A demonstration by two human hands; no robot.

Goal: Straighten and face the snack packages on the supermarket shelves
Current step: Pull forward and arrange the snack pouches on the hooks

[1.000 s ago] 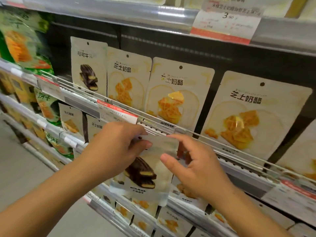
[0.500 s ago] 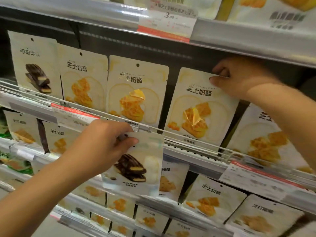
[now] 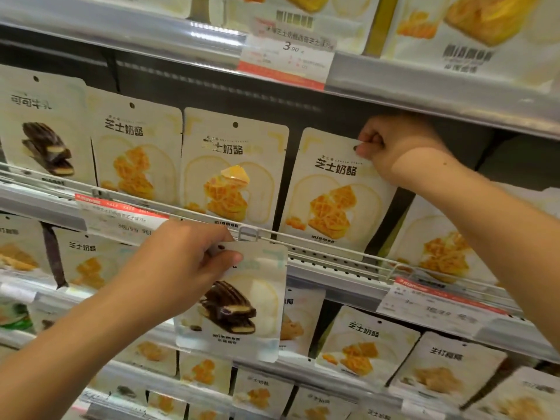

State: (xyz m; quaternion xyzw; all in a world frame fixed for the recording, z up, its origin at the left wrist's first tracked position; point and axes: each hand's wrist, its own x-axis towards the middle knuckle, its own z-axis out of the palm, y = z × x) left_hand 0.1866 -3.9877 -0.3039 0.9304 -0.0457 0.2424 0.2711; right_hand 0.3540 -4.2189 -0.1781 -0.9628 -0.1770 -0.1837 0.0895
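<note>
Head cam: left hand pinches top edge of choc-wafer pkg, held in front of shelf rail, off the shelf. Right hand grips top right corner of cheese-waffle pkg standing tilted on middle shelf, next to two upright cheese pkgs. Hands well apart.

A dark gap runs between the third pouch and the tilted fourth pouch, wider at the bottom. Above the pouch tops, a dark band lies open under the upper shelf edge. A wire rail crosses the pouch bottoms and bars entry from the front low down. The chocolate pouch hangs in front of the lower row.
</note>
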